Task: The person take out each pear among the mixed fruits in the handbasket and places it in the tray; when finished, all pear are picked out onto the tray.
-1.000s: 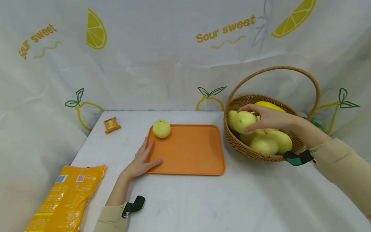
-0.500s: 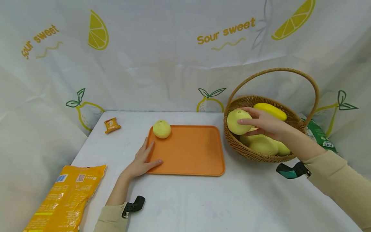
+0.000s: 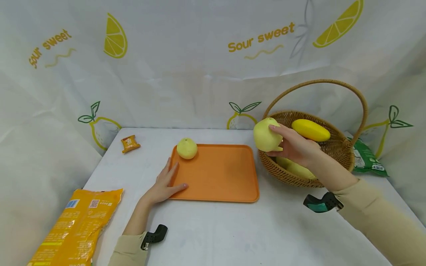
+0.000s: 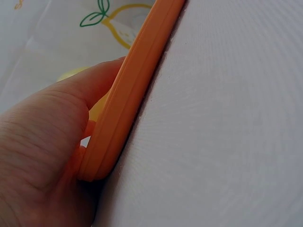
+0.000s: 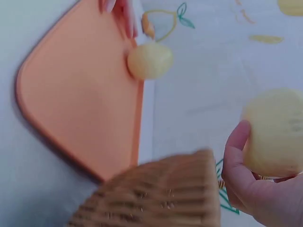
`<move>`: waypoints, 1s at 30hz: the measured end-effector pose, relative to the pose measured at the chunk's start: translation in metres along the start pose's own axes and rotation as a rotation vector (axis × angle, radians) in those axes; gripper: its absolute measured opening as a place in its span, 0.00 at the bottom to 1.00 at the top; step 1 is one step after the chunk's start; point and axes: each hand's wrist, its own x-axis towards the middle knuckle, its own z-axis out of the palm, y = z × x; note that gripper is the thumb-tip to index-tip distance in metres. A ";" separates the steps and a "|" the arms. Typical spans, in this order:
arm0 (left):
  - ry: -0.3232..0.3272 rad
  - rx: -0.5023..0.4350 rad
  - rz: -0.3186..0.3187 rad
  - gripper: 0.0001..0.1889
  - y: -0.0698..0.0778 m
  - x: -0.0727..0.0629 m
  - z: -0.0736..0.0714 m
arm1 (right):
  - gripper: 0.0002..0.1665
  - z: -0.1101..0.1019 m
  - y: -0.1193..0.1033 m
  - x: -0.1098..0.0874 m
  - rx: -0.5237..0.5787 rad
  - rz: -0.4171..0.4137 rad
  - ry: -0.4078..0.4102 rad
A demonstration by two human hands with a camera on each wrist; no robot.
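My right hand [image 3: 294, 146] grips a round, pale yellow-green fruit [image 3: 267, 135] at the left rim of the wicker basket [image 3: 283, 177]. In the right wrist view the thumb presses against the held fruit [image 5: 274, 132], above the blurred basket side [image 5: 156, 194]. My left hand [image 3: 163, 184] rests with fingers spread on the left edge of the orange tray [image 3: 216, 173]; in the left wrist view its thumb lies over the tray rim [image 4: 128, 94]. A similar round fruit [image 3: 187, 148] sits in the tray's far left corner, just beyond the left fingertips.
The basket's tall handle [image 3: 319, 81] arches over a yellow oblong fruit [image 3: 311, 130] and paler fruits [image 3: 299, 170]. A green packet [image 3: 367, 157] lies behind the basket. At left are a small orange packet [image 3: 130, 143] and a large orange bag [image 3: 76, 225]. A printed curtain hangs behind.
The right hand has lifted the fruit from inside the basket and moved it left to the basket's rim. The left hand and tray have stayed in place.
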 end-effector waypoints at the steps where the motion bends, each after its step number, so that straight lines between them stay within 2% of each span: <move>1: 0.000 -0.001 -0.001 0.49 0.000 0.000 0.000 | 0.24 0.003 0.000 0.001 0.051 -0.002 -0.007; 5: -0.002 -0.001 -0.002 0.49 0.000 0.000 -0.001 | 0.22 0.016 0.002 0.005 0.160 -0.008 -0.032; 10: -0.002 0.000 0.003 0.49 0.000 0.000 -0.001 | 0.29 0.030 0.008 0.015 0.141 -0.014 -0.067; 16: 0.003 -0.007 0.003 0.49 0.001 0.000 -0.001 | 0.25 0.046 0.019 0.029 0.154 -0.025 -0.104; 20: 0.003 -0.004 0.004 0.49 0.000 0.000 -0.001 | 0.27 0.057 0.025 0.037 0.175 -0.010 -0.103; 26: 0.001 -0.001 0.000 0.49 -0.002 0.001 0.000 | 0.30 0.069 0.034 0.050 0.101 -0.003 -0.094; 30: -0.003 0.003 -0.002 0.49 -0.001 0.001 -0.001 | 0.35 0.074 0.042 0.058 0.105 -0.018 -0.097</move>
